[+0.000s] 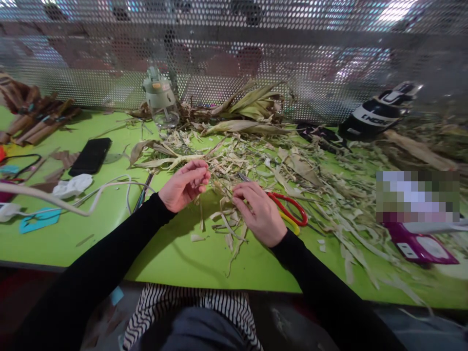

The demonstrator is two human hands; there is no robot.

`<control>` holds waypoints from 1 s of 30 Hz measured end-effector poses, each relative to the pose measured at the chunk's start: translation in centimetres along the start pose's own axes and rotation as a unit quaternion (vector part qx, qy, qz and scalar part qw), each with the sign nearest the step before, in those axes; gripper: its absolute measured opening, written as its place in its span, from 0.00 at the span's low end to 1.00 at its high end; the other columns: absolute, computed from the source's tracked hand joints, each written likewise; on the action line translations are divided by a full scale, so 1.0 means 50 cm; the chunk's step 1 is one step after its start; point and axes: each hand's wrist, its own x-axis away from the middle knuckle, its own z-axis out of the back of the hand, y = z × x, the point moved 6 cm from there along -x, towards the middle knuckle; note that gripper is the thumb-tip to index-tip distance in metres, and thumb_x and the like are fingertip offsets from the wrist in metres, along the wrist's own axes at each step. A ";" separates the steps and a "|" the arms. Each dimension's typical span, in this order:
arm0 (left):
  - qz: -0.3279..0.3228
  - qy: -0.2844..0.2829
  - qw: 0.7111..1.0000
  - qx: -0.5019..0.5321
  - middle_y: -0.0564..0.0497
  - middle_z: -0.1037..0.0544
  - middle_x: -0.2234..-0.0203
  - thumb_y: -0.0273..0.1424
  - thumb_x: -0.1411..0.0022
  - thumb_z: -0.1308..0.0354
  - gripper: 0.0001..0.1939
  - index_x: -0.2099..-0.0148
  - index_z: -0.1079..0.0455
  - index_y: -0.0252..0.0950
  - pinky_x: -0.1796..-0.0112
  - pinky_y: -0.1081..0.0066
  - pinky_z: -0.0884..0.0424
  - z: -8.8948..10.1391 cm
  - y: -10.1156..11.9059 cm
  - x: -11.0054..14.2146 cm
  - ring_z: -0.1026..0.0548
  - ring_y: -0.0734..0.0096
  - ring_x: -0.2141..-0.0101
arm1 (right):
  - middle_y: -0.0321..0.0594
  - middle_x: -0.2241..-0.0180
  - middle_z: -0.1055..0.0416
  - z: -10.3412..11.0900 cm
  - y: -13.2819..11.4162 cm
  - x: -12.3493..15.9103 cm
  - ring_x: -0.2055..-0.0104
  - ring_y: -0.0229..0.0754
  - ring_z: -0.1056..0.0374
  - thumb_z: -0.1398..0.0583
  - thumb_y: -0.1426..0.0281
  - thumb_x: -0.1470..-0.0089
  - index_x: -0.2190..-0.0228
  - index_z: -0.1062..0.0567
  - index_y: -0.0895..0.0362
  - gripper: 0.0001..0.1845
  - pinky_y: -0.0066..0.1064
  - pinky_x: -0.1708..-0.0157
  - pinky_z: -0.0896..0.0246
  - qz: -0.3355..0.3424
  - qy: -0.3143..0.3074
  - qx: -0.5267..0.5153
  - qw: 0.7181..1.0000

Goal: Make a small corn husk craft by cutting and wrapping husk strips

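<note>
Perforated metal screen (pixel 226 63) is backing a green desk (pixel 175 253). Red-and-yellow scissors (pixel 294 202) are lying partly under the right hand (pixel 260 212), the nearer of 2, their long axis slanting from blades pointing far-left to handles nearing the front edge. Husk strips (pixel 227 163) are spreading beyond both hands. Left hand (pixel 185 185) and right are curling their fingers; whether either grip is pinching anything, one cannot tell.

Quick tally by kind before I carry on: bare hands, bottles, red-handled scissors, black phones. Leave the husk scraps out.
Bare hands: 2 (left hand, right hand)
Bottles: 2 (green-topped bottle, black bottle)
Red-handled scissors: 1
Black phone: 1
Total: 6
</note>
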 end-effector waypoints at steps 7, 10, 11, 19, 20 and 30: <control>-0.091 0.140 0.985 0.040 0.52 0.24 0.62 0.17 0.45 0.47 0.12 0.60 0.32 0.35 0.62 0.82 0.29 0.048 0.019 -0.023 0.25 0.83 0.65 | 0.44 0.64 0.28 -0.008 -0.006 0.001 0.61 0.43 0.32 0.49 0.74 0.41 0.69 0.32 0.58 0.07 0.43 0.61 0.32 0.035 -0.030 -0.033 0.998; -0.082 0.119 0.983 -0.113 0.51 0.26 0.59 0.23 0.45 0.42 0.11 0.58 0.32 0.35 0.67 0.79 0.28 0.042 0.028 -0.017 0.25 0.79 0.65 | 0.43 0.63 0.28 -0.004 0.000 -0.001 0.61 0.43 0.31 0.49 0.74 0.41 0.69 0.32 0.57 0.07 0.42 0.61 0.32 0.016 -0.031 -0.055 0.998; -0.074 0.115 0.973 -0.187 0.51 0.25 0.62 0.27 0.45 0.41 0.08 0.61 0.31 0.35 0.72 0.80 0.30 0.039 0.032 -0.011 0.25 0.79 0.69 | 0.43 0.63 0.28 -0.001 0.003 -0.001 0.62 0.42 0.31 0.48 0.74 0.41 0.68 0.32 0.57 0.06 0.40 0.62 0.32 0.005 -0.027 -0.062 0.998; 0.158 -0.081 0.884 -0.434 0.50 0.24 0.76 0.52 0.43 0.51 0.28 0.70 0.26 0.32 0.80 0.79 0.38 -0.012 -0.050 0.023 0.31 0.80 0.82 | 0.42 0.66 0.28 0.023 -0.001 0.003 0.65 0.41 0.31 0.48 0.73 0.41 0.66 0.31 0.57 0.06 0.36 0.66 0.32 0.006 0.042 -0.042 0.998; 0.143 -0.069 0.886 -0.436 0.51 0.25 0.78 0.53 0.43 0.53 0.29 0.70 0.26 0.32 0.80 0.78 0.39 -0.013 -0.055 0.019 0.32 0.80 0.83 | 0.42 0.66 0.28 0.021 -0.008 0.003 0.65 0.41 0.31 0.48 0.73 0.41 0.66 0.31 0.57 0.06 0.36 0.66 0.32 0.022 0.037 -0.038 0.998; 0.095 -0.047 0.863 -0.494 0.53 0.28 0.83 0.44 0.45 0.44 0.17 0.73 0.30 0.34 0.77 0.75 0.38 -0.017 -0.057 0.023 0.31 0.75 0.81 | 0.41 0.67 0.26 -0.010 -0.025 0.004 0.66 0.42 0.33 0.46 0.73 0.42 0.67 0.29 0.57 0.05 0.36 0.65 0.36 0.081 -0.051 -0.020 0.995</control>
